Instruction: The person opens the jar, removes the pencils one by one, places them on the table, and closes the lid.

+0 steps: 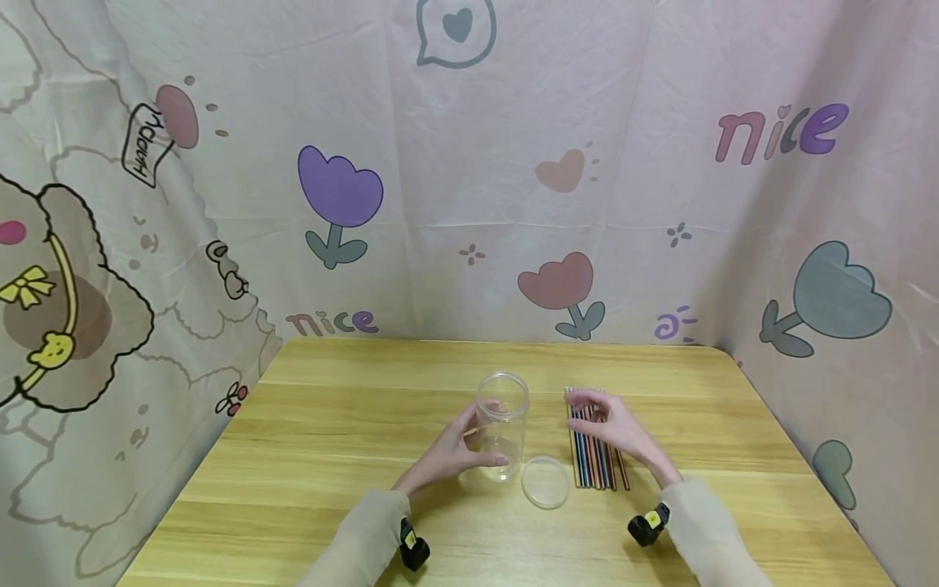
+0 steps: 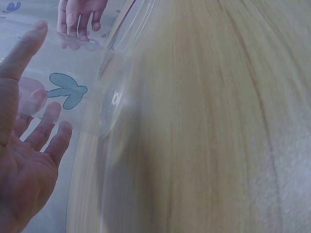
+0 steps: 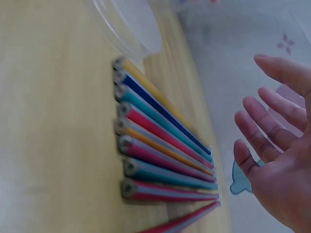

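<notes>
A clear plastic jar (image 1: 506,432) stands upright on the table with its mouth uncovered. My left hand (image 1: 453,450) grips it from the left, thumb on the near side and fingers round the far side; the left wrist view shows the fingers (image 2: 50,116) against the clear wall. To the right lies a row of coloured pencils (image 1: 596,456), side by side, one slightly apart at the right end. Over their far ends hovers my right hand (image 1: 609,420), fingers spread and loosely bent with nothing in them. A round clear lid (image 1: 546,483) lies between jar and pencils.
The wooden table (image 1: 330,456) reaches back to a printed cloth (image 1: 455,196) hanging behind it and along both sides. Black wrist cameras sit at both sleeves, the left camera (image 1: 414,548) and the right camera (image 1: 649,525).
</notes>
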A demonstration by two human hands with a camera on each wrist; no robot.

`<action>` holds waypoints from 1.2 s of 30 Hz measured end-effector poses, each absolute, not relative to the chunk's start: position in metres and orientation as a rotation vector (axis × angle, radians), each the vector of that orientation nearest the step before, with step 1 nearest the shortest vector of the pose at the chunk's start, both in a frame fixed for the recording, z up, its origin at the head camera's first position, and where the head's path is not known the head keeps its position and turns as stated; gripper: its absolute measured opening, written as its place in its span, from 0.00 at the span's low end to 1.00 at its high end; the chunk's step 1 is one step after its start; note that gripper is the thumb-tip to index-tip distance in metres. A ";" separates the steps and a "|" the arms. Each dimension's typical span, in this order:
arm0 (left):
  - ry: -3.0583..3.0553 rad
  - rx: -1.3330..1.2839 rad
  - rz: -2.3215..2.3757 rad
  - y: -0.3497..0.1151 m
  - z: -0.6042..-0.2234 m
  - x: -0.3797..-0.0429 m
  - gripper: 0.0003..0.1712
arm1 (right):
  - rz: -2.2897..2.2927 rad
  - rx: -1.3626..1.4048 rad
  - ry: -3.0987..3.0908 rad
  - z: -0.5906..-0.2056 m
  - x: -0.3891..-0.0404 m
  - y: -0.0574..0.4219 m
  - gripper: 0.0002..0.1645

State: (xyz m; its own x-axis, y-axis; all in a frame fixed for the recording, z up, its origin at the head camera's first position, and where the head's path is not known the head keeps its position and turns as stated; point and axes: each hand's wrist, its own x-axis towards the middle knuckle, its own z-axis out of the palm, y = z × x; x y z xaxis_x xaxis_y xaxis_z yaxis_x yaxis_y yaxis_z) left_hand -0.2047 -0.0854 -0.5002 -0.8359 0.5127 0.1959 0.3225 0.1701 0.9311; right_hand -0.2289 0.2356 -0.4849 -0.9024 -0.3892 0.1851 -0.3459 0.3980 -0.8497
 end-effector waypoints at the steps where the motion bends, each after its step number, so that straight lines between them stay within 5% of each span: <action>1: 2.274 0.824 1.740 -0.085 -0.500 -0.205 0.45 | -1.543 -0.719 2.588 -0.486 -0.228 0.234 0.26; 23: 2.244 0.817 1.759 -0.085 -0.499 -0.204 0.46 | -1.206 -1.071 2.525 -0.502 -0.191 0.213 0.45; 36: 2.225 0.809 1.766 -0.085 -0.498 -0.204 0.46 | -1.076 -1.058 2.594 -0.507 -0.183 0.211 0.49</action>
State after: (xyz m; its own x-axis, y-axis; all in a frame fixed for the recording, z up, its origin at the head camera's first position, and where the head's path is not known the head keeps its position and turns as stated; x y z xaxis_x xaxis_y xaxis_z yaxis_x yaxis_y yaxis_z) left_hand -0.2038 -0.0851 -0.4980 -0.8336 0.5207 0.1844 0.2977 0.1423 0.9440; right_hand -0.1828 0.2113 -0.5073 -0.7430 -0.6566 0.1302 -0.5559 0.4969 -0.6663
